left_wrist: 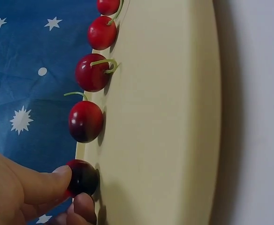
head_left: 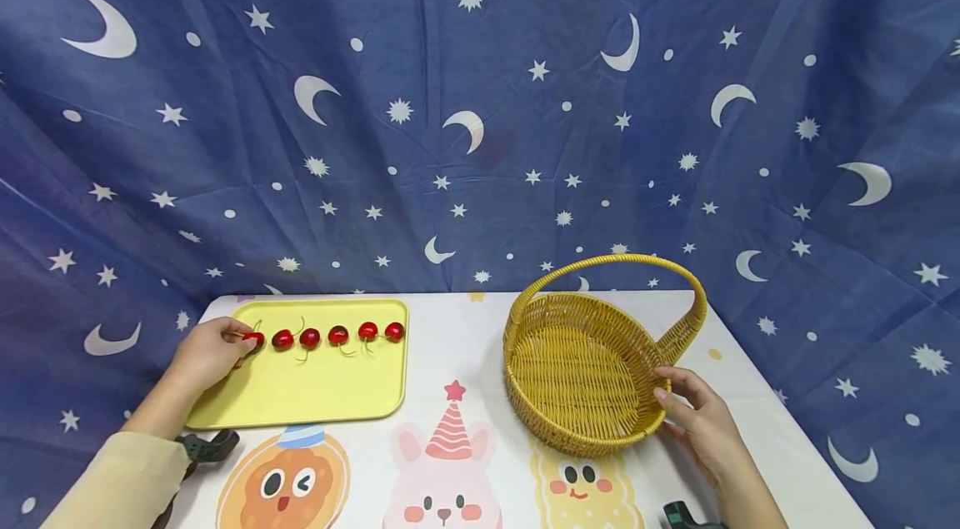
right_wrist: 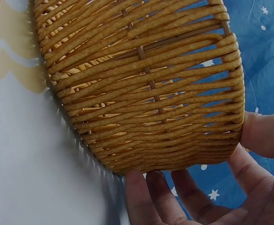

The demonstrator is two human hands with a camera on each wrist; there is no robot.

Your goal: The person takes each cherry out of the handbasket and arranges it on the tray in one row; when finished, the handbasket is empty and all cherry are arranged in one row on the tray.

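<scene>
My left hand pinches the leftmost cherry between thumb and fingers, at the left side of a yellow tray. Several more red cherries with green stems lie in a row along the tray's upper part. To the right stands a yellow wicker basket with a tall arched handle; its inside shows only the woven bottom and wall. My right hand holds the basket's right rim, and in the right wrist view its fingers touch the woven wall.
A white tablecloth with cartoon prints covers the table, its edge running along the right. Behind hangs a blue curtain with moons and stars. A dark strap sits at the left wrist.
</scene>
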